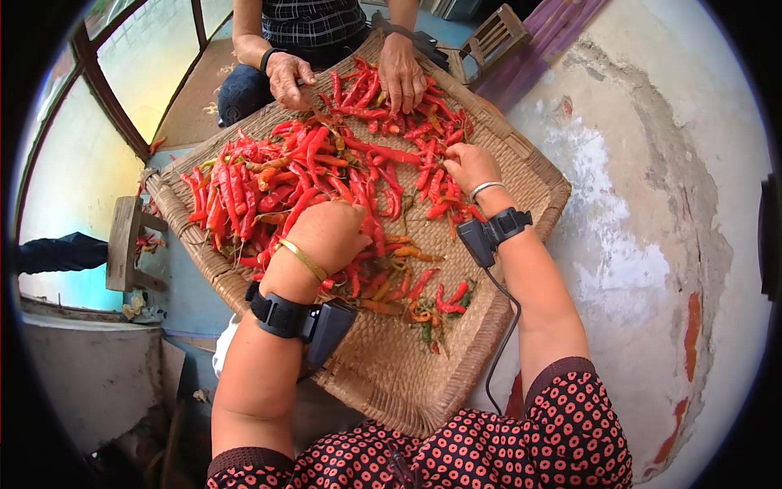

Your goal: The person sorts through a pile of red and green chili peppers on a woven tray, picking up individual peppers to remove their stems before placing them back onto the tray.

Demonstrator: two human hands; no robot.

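A heap of red chili peppers [244, 191], with some orange and greenish ones mixed in, lies on a woven wicker tray [391, 359]. My left hand [332, 232] is over the near side of the heap, its fingers curled. The back of that hand hides whatever is in the fingers. Toward the tray's right side, my right hand [475, 169] has its thumb and fingertips pinched together at a red chili pepper among the looser ones. A few shrivelled orange and green peppers [428, 318] lie between my forearms.
Across the tray, another person's two hands [401, 75] work among the peppers at the far corner. A wooden stool [122, 244] is at left, and a small wooden rack [494, 41] at the back. A worn plaster wall [635, 204] rises close on the right.
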